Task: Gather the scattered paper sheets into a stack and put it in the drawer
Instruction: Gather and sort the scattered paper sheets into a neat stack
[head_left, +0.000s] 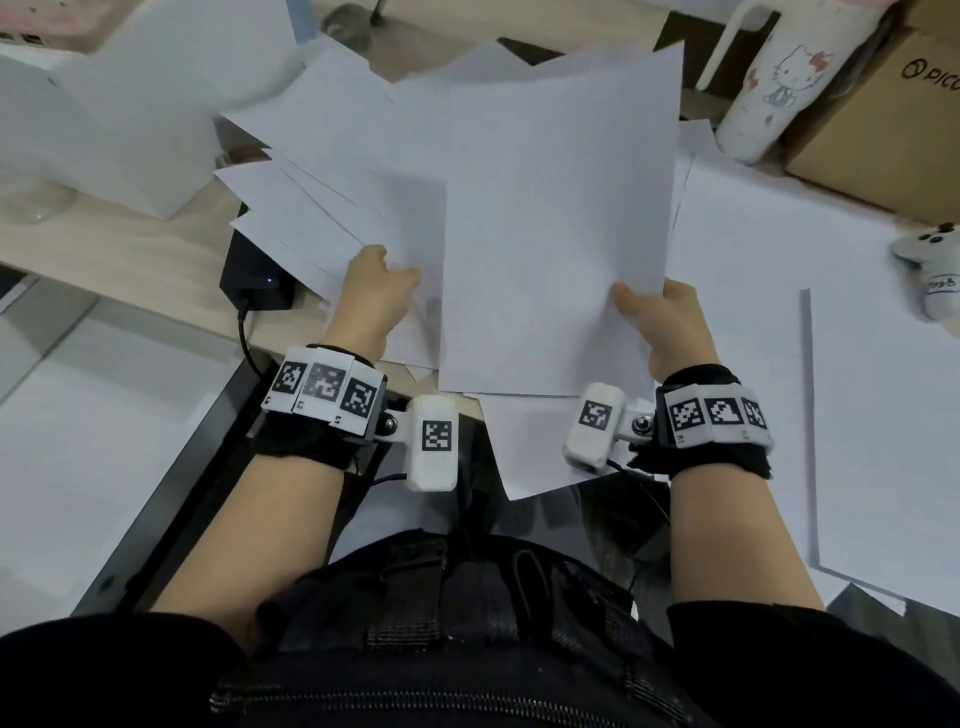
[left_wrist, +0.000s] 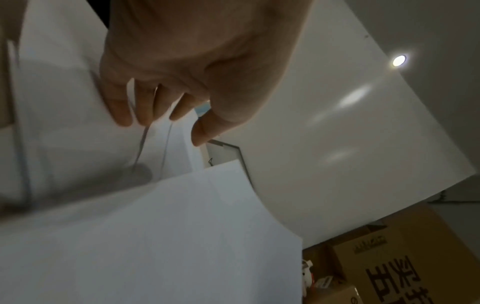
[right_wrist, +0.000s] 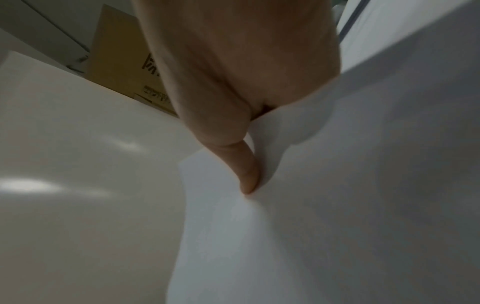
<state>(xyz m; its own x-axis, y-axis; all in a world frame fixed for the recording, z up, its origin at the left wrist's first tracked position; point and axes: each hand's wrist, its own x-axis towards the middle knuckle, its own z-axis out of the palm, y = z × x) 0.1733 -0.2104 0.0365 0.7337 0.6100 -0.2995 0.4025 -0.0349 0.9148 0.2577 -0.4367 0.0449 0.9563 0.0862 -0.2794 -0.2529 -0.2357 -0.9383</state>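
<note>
Desk (head_left: 130, 249) | left hand (head_left: 371, 299) pinches fanned sheets (head_left: 322, 223) | right hand (head_left: 670, 325) pinches top sheet (head_left: 556, 218)

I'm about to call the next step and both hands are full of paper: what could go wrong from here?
1. The left hand grips a fanned bundle with edges unaligned; loose sheets may slip out when moved.
2. The right hand pinches a single sheet by one corner; it could crease or tear there.
3. Swinging the papers may knock the white tumbler at the desk's far right, or miss the sheets still lying on the desk.
</note>
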